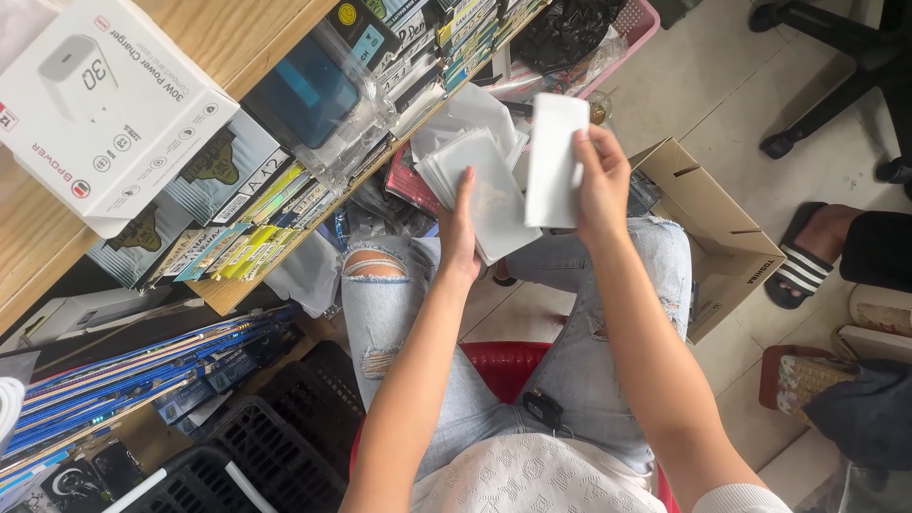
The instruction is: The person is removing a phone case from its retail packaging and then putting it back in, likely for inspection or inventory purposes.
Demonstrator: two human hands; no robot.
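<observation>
left hand (460,231) fanning white packets (486,195); right hand (600,182) lifting one packet (554,160)

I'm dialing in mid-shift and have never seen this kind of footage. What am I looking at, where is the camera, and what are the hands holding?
There is no machine here: a person works with two bare hands, filmed by one camera worn on the head and looking down. You see the forearms, ripped jeans and a red stool beneath.

The left hand holds a fanned stack of white packets. The right hand pinches a single white packet upright beside the stack.

To the left is a wooden shelf with a white charger box on top and rows of flat packaged goods filed along its edge. Black crates stand lower left. On the tiled floor sit an open cardboard box and a pink basket. At right, another person's foot in a striped sandal shows.
</observation>
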